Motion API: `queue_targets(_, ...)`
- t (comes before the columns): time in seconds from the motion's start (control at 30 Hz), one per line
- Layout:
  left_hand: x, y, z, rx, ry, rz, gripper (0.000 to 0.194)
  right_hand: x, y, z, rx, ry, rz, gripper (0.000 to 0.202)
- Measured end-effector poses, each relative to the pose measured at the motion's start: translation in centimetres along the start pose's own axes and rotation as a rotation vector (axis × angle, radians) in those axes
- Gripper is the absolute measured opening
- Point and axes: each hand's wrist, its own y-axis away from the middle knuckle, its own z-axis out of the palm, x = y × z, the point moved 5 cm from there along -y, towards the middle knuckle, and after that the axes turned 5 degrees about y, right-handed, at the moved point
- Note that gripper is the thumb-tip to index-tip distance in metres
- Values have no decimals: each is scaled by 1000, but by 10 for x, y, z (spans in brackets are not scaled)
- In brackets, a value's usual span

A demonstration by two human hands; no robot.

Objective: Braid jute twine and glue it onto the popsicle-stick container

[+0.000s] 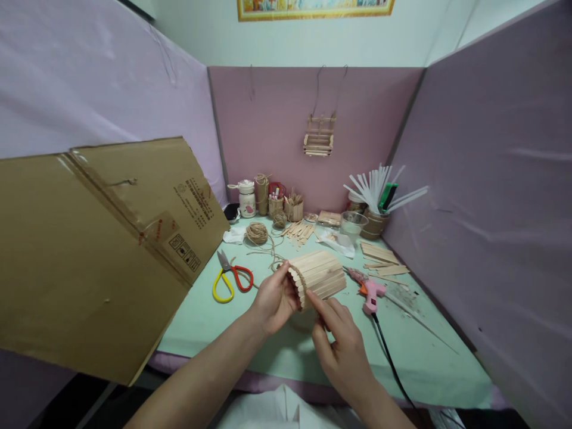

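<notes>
A barrel-shaped holder made of wooden craft sticks (322, 271) lies tilted on its side in my left hand (277, 301), which grips it at its near left end. Brown twine (300, 279) runs across the sticks close to that end. My right hand (342, 339) touches the twine at the lower edge with its index finger outstretched. Its other fingers are curled, and the palm side is hidden. Loose twine trails from the holder toward a twine ball (257, 233) behind it. A pink hot glue gun (372, 293) lies right of the holder.
Scissors with yellow and red handles (232, 277) lie at left, near a large cardboard sheet (111, 256). Craft sticks (298, 232), a clear cup (354, 224) and a pot of glue sticks (375, 225) stand behind. A black cord (388, 351) crosses the right side.
</notes>
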Motion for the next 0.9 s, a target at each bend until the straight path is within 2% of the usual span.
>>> queue_targets(0.17, 0, -1, 3, 28, -40, 2, 29, 2, 0, 0, 19, 4, 15, 48)
queue_targets(0.33, 10, -13, 26, -116, -292, -139, 41, 7, 5, 4, 62, 102, 33, 46)
queue_targets(0.4, 21, -25, 36, -105, -513, -184, 36, 10, 7, 3, 74, 114, 51, 46)
queue_targets(0.43, 31, -31, 42, -79, -667, -166, 30, 12, 8, 1, 76, 110, 63, 45)
queue_targets(0.47, 39, -38, 51, -100, -846, -149, 27, 14, 8, -1, 78, 100, 76, 44)
queue_targets(0.5, 46, -44, 62, -161, -1047, -139, 28, 17, 8, -4, 84, 87, 90, 42)
queue_targets(0.57, 57, -54, 86, -271, -1480, 2, 32, 24, 7, -13, 110, 55, 122, 37)
queue_targets(0.6, 57, -58, 97, -345, -1697, 42, 36, 28, 7, -18, 125, 42, 138, 36)
queue_targets(0.67, 45, -65, 112, -458, -2062, 84, 37, 37, 5, -26, 152, 32, 168, 34)
queue_targets(0.73, 23, -72, 119, -551, -2290, 119, 32, 47, 3, -32, 161, 39, 199, 33)
queue_targets(0.8, -1, -78, 115, -558, -2439, 88, 28, 56, 2, -35, 159, 49, 236, 30)
queue_targets(0.9, -24, -80, 102, -490, -2465, 102, 36, 67, 2, -40, 174, 48, 264, 25)
